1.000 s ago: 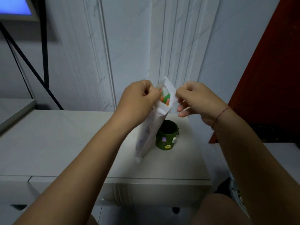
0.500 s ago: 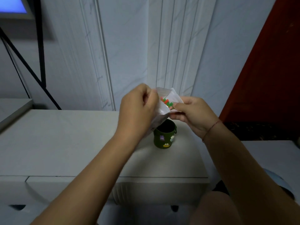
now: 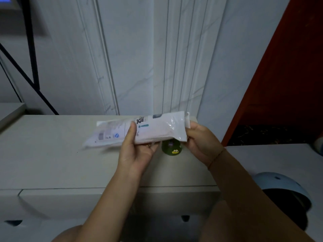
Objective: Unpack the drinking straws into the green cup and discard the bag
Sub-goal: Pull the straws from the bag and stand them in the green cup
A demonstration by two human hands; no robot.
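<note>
A white plastic bag of straws point(image 3: 153, 130) lies nearly level in the air above the cabinet top, its open end to the right. My left hand point(image 3: 138, 149) grips its middle from below, thumb on the front. At the bag's right end, my right hand point(image 3: 201, 144) pinches the mouth. The straws inside are hidden by the bag. The green cup point(image 3: 172, 148), with small stickers, stands on the cabinet right under the bag's right end, half hidden behind it and between my hands.
The white cabinet point(image 3: 52, 154) has drawers along its front edge. A panelled white wall rises behind it. A dark red door point(image 3: 288, 75) is at the right. A light blue bin with a black liner point(image 3: 286, 194) sits low right. A black metal frame point(image 3: 33, 58) stands at left.
The bag has swung from hanging upright to lying nearly level over the cup. Both hands dropped lower, and the coloured straw tips are no longer visible at the mouth.
</note>
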